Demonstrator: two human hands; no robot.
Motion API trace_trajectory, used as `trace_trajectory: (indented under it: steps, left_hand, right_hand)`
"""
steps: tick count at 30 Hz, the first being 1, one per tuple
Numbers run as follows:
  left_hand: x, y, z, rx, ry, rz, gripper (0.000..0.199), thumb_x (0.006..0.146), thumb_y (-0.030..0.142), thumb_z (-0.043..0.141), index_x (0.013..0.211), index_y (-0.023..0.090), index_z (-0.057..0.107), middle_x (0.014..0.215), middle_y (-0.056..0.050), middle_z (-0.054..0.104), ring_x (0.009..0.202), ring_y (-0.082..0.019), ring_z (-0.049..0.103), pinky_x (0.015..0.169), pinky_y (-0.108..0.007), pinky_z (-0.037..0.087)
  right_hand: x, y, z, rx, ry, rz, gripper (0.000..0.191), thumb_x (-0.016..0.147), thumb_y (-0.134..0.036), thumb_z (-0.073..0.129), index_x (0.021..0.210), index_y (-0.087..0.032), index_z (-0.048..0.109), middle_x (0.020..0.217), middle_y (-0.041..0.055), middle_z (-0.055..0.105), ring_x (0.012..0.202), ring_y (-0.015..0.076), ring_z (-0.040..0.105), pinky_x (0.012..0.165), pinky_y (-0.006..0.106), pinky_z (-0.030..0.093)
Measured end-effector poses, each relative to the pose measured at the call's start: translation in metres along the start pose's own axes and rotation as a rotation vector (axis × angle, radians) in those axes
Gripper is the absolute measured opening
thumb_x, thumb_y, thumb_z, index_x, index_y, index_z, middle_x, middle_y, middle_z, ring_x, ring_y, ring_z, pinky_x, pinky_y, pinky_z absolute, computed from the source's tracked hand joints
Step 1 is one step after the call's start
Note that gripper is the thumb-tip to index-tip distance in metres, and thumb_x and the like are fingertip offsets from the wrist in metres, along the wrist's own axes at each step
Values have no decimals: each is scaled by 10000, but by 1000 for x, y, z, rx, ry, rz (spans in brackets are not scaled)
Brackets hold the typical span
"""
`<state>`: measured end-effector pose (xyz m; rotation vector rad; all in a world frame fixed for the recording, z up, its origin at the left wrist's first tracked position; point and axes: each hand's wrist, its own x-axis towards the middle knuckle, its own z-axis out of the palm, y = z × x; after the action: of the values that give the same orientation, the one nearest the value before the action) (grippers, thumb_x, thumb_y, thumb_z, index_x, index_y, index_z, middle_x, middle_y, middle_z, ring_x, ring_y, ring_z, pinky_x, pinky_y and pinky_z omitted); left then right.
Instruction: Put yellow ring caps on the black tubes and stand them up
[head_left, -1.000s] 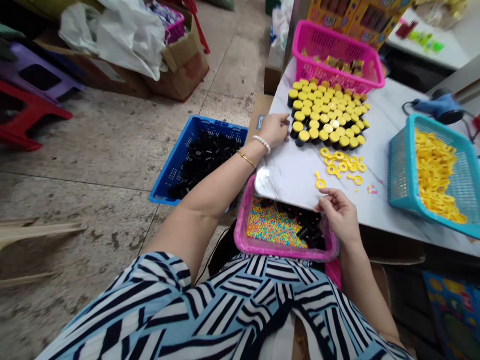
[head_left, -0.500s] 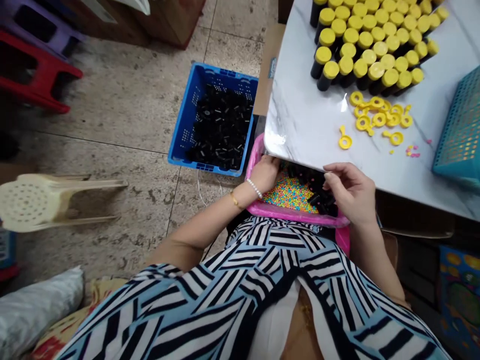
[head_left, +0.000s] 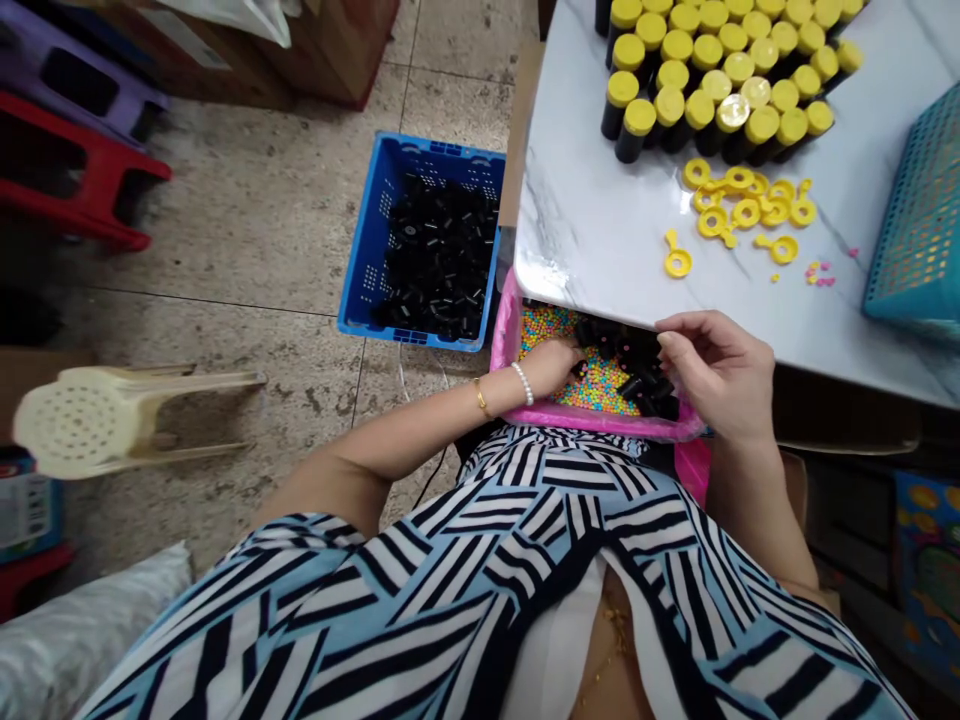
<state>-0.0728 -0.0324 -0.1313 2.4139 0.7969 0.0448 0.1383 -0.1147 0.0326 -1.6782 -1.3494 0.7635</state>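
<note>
My left hand (head_left: 551, 365) reaches into a pink plastic tray (head_left: 585, 420) and rests among tiny multicoloured beads (head_left: 589, 385), its fingertips against a heap of black tubes (head_left: 637, 365). Whether it grips one is hidden. My right hand (head_left: 716, 372) hovers just above the tray's far side, under the marble table edge, with nothing visible in its curled fingers. On the tabletop (head_left: 600, 220), rows of upright black tubes with yellow caps (head_left: 712, 80) stand close together. Loose yellow plastic rings with tabs (head_left: 742, 205) lie just below them.
A blue crate of black tubes (head_left: 367, 240) stands on the tiled floor to my left. A teal basket (head_left: 919, 230) sits on the table's right. Red and purple stools (head_left: 75, 170), a cream plastic chair (head_left: 127, 420) and a white sack (head_left: 75, 640) are further left.
My left hand has moved off the table down into the pink tray. My right hand has shifted toward the tubes at the tray's edge. The view has tilted lower and closer to my lap.
</note>
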Motion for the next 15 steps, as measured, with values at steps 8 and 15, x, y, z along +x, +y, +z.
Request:
trace_trajectory:
  steps: [8,15]
  left_hand:
    - [-17,-7,-31,-289,123,13,423,789,203,838,1206,221,763,1111,-83,784,1059,-232,725,971,-376,566]
    - [-36,33,-62,-533,413,210,421,874,195,780,1288,235,716,1211,-91,763,1122,-200,717,1015,-390,578]
  right_hand:
    - [30,14,-25,-356,139,-140,222,969,-403,643,1034,-215,742,860,52,702,727,181,634,712,349,530]
    - [93,1,3,-793,75,-162,406,925,-499,701,1154,-164,703,1098,139,657,981,278,634,904,452,508]
